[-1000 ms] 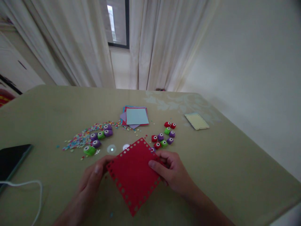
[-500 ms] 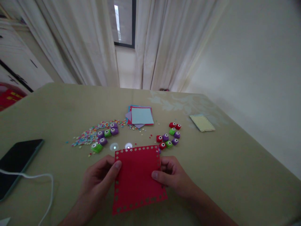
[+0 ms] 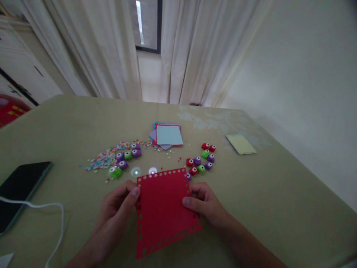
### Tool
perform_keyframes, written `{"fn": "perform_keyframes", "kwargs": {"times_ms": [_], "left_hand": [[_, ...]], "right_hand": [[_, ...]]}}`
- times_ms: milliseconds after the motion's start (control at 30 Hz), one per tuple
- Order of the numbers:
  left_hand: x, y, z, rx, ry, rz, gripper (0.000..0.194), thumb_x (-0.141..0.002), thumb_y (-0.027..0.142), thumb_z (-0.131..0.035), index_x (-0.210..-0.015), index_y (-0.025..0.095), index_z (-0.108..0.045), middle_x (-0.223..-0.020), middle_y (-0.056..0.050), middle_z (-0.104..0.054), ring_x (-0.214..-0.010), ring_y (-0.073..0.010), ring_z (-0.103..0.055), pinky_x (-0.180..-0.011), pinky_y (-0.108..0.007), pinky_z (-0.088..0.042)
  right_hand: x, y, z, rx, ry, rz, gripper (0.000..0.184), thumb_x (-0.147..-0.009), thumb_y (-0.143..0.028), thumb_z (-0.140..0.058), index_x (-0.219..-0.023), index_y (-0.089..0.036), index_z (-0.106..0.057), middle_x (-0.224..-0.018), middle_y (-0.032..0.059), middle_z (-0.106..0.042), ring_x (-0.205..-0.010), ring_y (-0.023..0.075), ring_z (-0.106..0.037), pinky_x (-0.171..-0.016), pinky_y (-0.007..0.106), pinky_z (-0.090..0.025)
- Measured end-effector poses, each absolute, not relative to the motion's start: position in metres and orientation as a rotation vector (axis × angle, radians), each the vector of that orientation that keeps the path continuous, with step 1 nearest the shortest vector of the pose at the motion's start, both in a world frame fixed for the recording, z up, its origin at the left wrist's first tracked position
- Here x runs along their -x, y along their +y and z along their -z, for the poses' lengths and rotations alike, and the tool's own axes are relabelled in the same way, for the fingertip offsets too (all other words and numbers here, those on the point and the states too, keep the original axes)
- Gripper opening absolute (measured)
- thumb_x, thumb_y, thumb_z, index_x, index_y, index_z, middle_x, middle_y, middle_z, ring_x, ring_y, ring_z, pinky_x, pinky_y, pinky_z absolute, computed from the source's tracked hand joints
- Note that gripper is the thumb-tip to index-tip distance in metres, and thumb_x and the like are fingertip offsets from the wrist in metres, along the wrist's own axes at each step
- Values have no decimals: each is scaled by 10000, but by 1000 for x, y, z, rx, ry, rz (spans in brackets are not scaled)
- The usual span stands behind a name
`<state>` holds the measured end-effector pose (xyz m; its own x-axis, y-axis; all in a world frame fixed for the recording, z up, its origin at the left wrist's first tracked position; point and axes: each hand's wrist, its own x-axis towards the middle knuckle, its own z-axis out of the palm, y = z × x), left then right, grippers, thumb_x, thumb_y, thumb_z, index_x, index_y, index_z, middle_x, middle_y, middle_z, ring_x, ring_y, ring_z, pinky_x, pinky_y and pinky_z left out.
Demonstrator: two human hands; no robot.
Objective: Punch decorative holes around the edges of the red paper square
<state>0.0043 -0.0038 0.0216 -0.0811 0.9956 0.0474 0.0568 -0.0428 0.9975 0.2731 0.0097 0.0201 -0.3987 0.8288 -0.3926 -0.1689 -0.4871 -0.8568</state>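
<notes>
A square red paper sheet (image 3: pixel 164 208), with small star-like cutouts along its edges, is held up between my two hands. My left hand (image 3: pixel 119 210) pinches its left edge near the upper corner, thumb in front. On the right edge, my right hand (image 3: pixel 208 204) grips it with the thumb on the front and the fingers curled behind. Just beyond the sheet lie several small hole punches in purple, green and red; one green punch (image 3: pixel 115 171) sits at left and a red punch (image 3: pixel 193 171) at right. Two clear round discs (image 3: pixel 135 171) lie behind the sheet's top edge.
Colourful paper confetti (image 3: pixel 106 158) is scattered at left. A stack of coloured paper squares (image 3: pixel 169 135) lies at the back, and pale yellow sheets (image 3: pixel 241 144) lie at right. A dark phone (image 3: pixel 23 186) and a white cable (image 3: pixel 61 219) occupy the left side of the table.
The red sheet has turned slightly, its lower right corner shifting right. My left thumb has slid outward toward the sheet's left edge. Both hands still hold it.
</notes>
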Motion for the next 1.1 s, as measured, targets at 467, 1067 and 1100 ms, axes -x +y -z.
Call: {"fn": "perform_keyframes", "kwargs": {"times_ms": [467,1067,1100], "left_hand": [[4,-3,-13,-1255,1211,-1243,412,-1092,515,-598,-793,240,-672,-753,12,-637,-714,-165,-591,-668,-232,-502],[0,1,-14,-1459,1268,-1238,466,-1051,585,-629,-738,241,-656,-650,22,-603,-614,-150,-580,-602,-206,-484],[2,0,-11,-1479,1265,-1240,453,-1055,577,-624,-748,245,-657,-656,23,-601,-623,-153,-578,-614,-208,-484]], "right_hand": [[-273,14,-23,1109,-915,-1924,489,-702,-532,-996,-896,-139,-780,-811,47,-781,-615,117,-667,-562,197,-456],[-289,29,-49,1004,-894,-1615,448,-782,-590,-950,-957,-192,-844,-866,64,-838,-644,179,-747,-621,272,-598],[-302,35,-53,1024,-874,-1505,476,-786,-622,-934,-983,-199,-842,-887,70,-843,-661,196,-757,-641,296,-616]]}}
